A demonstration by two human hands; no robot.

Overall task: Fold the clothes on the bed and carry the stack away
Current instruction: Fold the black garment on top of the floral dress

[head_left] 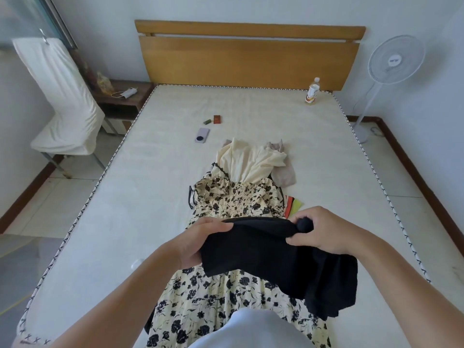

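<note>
Black garment [271,254] is stretching sideways between left hand [198,244] and right hand [324,229], both pinching its top edge. Floral dress [226,292] is lying lengthwise along the bed [100,222].

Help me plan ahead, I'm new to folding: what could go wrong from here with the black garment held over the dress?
1. Both hands, left and right, grip only the top edge of the black garment; its loose right side hangs bunched and may fold crooked.
2. Laid down here, it would land on the unfolded floral dress and could drag it.
3. The phone and bottle lie on the bed; sweeping clothes might knock them.
</note>
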